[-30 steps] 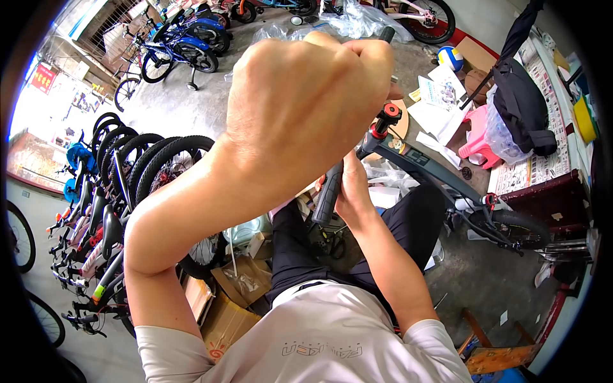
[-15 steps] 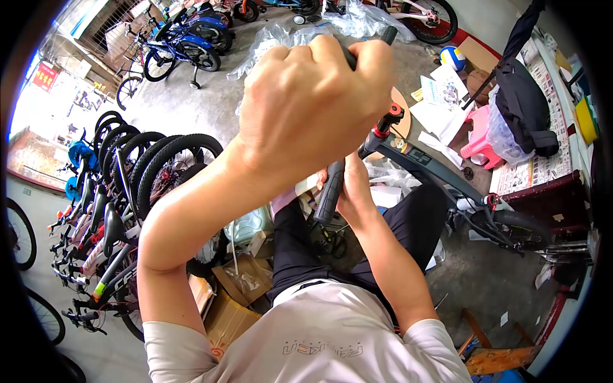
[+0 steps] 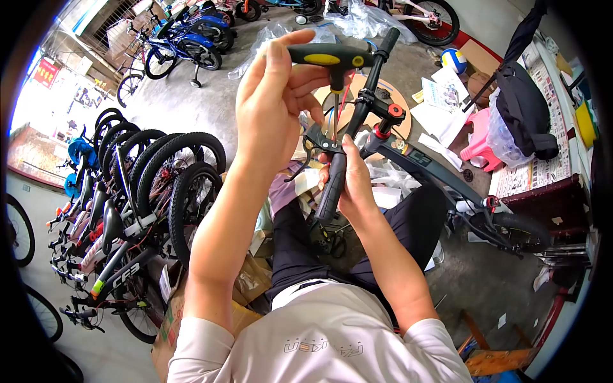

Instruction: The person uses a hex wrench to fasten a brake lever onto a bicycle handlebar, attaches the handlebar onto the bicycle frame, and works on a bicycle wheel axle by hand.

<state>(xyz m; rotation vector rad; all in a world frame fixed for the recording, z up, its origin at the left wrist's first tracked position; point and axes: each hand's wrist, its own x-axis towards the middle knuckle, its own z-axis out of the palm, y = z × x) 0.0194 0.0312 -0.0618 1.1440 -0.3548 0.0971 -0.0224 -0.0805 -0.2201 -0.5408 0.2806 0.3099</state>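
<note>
My left hand [image 3: 278, 80] is raised, its fingers loosely curled, with the end of a black and yellow T-handle tool [image 3: 325, 57] between thumb and fingers. The tool's thin metal shaft points down to the brake lever clamp [image 3: 329, 143] on the handlebar [image 3: 367, 96]. My right hand [image 3: 351, 179] is wrapped round the black rubber grip [image 3: 332, 191] just below that clamp, thumb on top near the shaft's tip. The handlebar joins a stem with a red-ringed cap [image 3: 396, 112] on a dark grey bicycle frame [image 3: 434, 175].
Several parked bicycles [image 3: 112, 223] stand at the left, and small blue ones [image 3: 182, 48] further back. Cardboard boxes [image 3: 252, 281] lie by my left side. A pink stool [image 3: 479, 140], papers and a ball [image 3: 453, 60] are at the right.
My left hand has opened from a fist over the tool and turned, moving left and lower, so the tool and brake lever now show. My right hand stays at the grip.
</note>
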